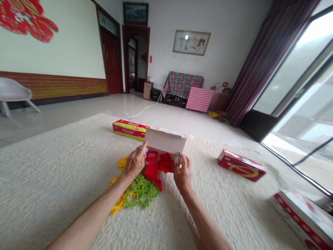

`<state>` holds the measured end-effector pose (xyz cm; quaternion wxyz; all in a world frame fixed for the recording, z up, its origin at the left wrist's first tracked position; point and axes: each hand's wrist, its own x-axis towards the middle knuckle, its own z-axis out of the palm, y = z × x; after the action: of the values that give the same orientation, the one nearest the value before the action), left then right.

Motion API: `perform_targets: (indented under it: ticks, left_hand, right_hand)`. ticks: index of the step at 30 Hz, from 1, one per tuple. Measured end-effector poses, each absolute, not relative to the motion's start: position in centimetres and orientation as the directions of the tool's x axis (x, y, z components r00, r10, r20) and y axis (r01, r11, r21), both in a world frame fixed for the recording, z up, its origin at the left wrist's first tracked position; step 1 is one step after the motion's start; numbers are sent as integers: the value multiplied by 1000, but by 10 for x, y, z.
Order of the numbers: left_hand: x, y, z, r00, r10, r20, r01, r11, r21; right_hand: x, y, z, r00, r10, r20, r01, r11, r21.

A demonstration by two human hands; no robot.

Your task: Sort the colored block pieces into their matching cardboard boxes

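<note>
A closed red box [241,165] lies on the cream rug [52,173] to the right, another box [304,218] near right, a red-and-yellow box [128,129] far left. Beyond stand a checked board [199,99], covered sofa [182,84], purple curtain [260,59] and white chair [13,92].

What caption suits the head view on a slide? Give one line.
Both hands, left hand and right hand, tip an open box of red pieces over green pieces on a cream rug.
</note>
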<state>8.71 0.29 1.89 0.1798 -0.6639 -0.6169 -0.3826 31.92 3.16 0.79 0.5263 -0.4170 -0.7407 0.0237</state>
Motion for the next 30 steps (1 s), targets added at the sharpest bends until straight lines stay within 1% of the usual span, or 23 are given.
perform_targets:
  ticks: [4, 7, 9, 11, 15, 17, 21, 23, 25, 26, 28, 30]
  left_hand:
    - [79, -4, 32, -62, 645, 762, 959, -174, 226]
    - [73, -5, 36, -99, 599, 795, 960, -153, 236]
    - [70, 2, 33, -81, 614, 785, 962, -160, 224]
    - [69, 13, 29, -56, 657, 752, 962, -165, 216]
    - [71, 26, 33, -74, 688, 722, 966, -129, 222]
    - [72, 24, 42, -84, 666, 741, 967, -126, 223]
    - [71, 14, 54, -113, 579, 808, 966, -127, 226]
    - [71, 16, 50, -129, 605, 786, 966, -102, 236]
    - [73, 22, 45, -104, 694, 713, 968, -92, 232]
    - [74, 26, 42, -103, 715, 692, 970, -82, 230]
    - [77, 32, 40, -98, 731, 675, 972, -75, 223]
    - [81, 35, 43, -95, 717, 691, 972, -82, 220]
  right_hand:
    - [314, 24, 18, -98, 620, 778, 581, 671, -461]
    - [310, 24, 17, -96, 608, 788, 554, 690, -465]
    - [307, 31, 13, -118, 613, 781, 560, 691, -458]
    - [304, 44, 9, -134, 635, 761, 576, 675, -462]
    - [302, 60, 17, -102, 663, 742, 580, 646, -497]
    - [302, 58, 26, -88, 648, 756, 561, 660, -500]
    - [301, 51, 33, -52, 618, 784, 532, 682, -502]
    - [300, 54, 29, -62, 641, 765, 549, 662, -510]
    - [300, 62, 24, -96, 691, 716, 573, 627, -528]
    - [300, 66, 23, -110, 714, 692, 583, 610, -536]
    - [302, 72, 23, -108, 731, 674, 595, 590, -545]
    - [306, 73, 27, -93, 719, 689, 599, 593, -538]
